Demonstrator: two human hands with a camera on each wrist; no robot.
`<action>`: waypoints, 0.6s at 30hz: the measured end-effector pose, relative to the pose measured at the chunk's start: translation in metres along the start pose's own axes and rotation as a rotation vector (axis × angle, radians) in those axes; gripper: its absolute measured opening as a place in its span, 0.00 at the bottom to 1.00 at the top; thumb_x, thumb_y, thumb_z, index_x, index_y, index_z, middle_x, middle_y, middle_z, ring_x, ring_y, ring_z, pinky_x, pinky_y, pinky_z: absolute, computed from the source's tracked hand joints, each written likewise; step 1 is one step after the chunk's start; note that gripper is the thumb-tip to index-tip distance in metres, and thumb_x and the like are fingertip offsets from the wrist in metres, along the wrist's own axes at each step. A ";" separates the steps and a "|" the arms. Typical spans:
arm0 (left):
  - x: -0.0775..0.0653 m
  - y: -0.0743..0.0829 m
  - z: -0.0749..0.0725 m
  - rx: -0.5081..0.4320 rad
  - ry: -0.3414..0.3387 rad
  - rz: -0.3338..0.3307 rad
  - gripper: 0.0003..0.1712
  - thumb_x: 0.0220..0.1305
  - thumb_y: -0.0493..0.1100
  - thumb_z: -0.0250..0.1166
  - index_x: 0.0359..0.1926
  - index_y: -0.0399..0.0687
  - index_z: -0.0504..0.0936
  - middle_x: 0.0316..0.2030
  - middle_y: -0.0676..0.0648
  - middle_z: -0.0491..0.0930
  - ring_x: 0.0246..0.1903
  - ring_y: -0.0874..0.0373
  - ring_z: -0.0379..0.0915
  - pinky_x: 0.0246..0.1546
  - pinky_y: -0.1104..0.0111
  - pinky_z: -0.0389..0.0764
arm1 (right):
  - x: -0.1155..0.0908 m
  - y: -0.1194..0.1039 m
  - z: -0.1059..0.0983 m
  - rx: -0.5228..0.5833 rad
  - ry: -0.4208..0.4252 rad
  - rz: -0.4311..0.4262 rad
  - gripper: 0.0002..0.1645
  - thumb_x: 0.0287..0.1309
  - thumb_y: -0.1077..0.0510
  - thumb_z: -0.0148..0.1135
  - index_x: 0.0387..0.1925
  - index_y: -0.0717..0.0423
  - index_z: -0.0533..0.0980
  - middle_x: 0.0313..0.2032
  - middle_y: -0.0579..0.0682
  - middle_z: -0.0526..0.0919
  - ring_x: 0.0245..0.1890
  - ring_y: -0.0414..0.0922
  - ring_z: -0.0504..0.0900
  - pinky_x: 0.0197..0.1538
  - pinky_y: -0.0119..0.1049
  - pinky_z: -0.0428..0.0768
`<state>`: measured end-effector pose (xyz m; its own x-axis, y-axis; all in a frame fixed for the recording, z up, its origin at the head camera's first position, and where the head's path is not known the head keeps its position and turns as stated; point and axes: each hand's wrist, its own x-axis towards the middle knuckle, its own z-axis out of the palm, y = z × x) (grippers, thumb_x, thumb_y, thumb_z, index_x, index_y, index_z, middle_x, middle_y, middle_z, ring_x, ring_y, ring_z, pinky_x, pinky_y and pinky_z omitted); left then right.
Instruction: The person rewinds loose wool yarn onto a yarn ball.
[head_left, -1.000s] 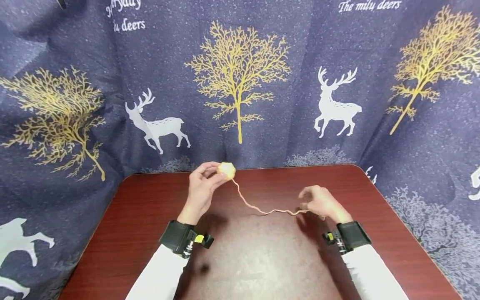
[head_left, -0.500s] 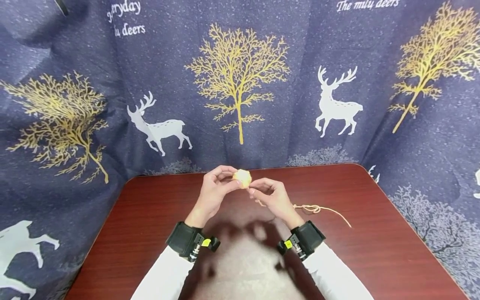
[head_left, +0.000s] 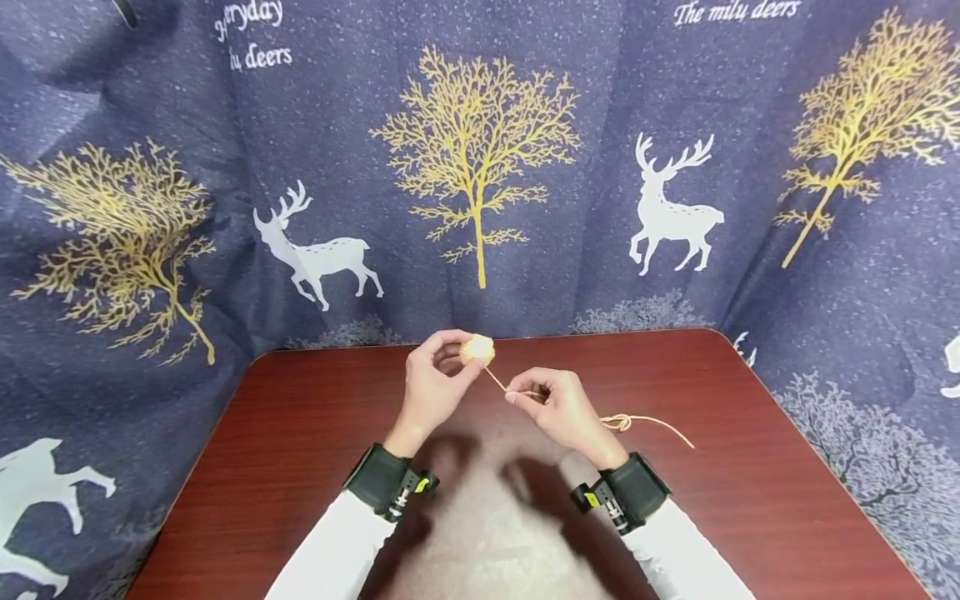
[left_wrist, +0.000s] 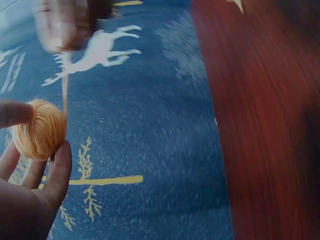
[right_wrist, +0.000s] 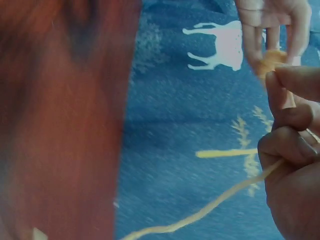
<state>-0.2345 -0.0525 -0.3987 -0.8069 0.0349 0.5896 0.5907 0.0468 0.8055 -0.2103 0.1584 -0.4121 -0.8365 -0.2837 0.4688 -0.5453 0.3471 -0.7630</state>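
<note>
A small ball of orange-yellow yarn (head_left: 477, 350) is held up by my left hand (head_left: 433, 383), between thumb and fingertips. In the left wrist view the wound strands of the yarn ball (left_wrist: 44, 131) show clearly. From the ball a short taut length of yarn (head_left: 495, 379) runs down to my right hand (head_left: 558, 408), whose thumb and forefinger pinch it. The loose tail of yarn (right_wrist: 200, 212) passes through the right hand's curled fingers and hangs out below. Past the right wrist in the head view, a loop or knot (head_left: 619, 422) shows in that tail.
Both hands are above a reddish-brown table (head_left: 315, 442) with a pale sheen in the middle. Behind its far edge hangs a dark blue cloth (head_left: 525, 250) printed with trees and deer. Each wrist wears a black band with a small camera (head_left: 585, 497).
My right hand came in from the right to the yarn ball, then drew back slightly, down and right, with the yarn pinched. The left hand moved right with the ball.
</note>
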 end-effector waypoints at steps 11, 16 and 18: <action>-0.013 -0.007 0.010 0.271 -0.312 -0.054 0.19 0.46 0.29 0.75 0.42 0.41 0.86 0.35 0.48 0.85 0.35 0.52 0.82 0.40 0.55 0.87 | 0.007 -0.010 -0.023 -0.030 -0.044 -0.142 0.08 0.59 0.65 0.71 0.36 0.50 0.86 0.31 0.45 0.85 0.22 0.38 0.74 0.23 0.28 0.73; -0.012 0.000 0.010 0.151 -0.517 -0.163 0.16 0.49 0.29 0.72 0.42 0.40 0.87 0.35 0.48 0.86 0.35 0.57 0.83 0.41 0.59 0.87 | 0.010 -0.002 -0.024 -0.006 -0.014 -0.101 0.07 0.57 0.64 0.73 0.35 0.48 0.86 0.27 0.44 0.84 0.20 0.38 0.73 0.21 0.29 0.71; -0.012 0.002 0.009 0.045 -0.579 -0.205 0.16 0.50 0.27 0.71 0.43 0.36 0.86 0.36 0.45 0.86 0.37 0.56 0.83 0.43 0.59 0.87 | 0.011 0.000 -0.025 0.006 -0.003 -0.076 0.08 0.57 0.64 0.74 0.35 0.47 0.86 0.27 0.43 0.84 0.20 0.39 0.74 0.22 0.30 0.72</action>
<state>-0.2241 -0.0438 -0.4047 -0.7804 0.5564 0.2853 0.4331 0.1518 0.8885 -0.2208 0.1773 -0.3960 -0.7928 -0.3117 0.5238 -0.6066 0.3195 -0.7280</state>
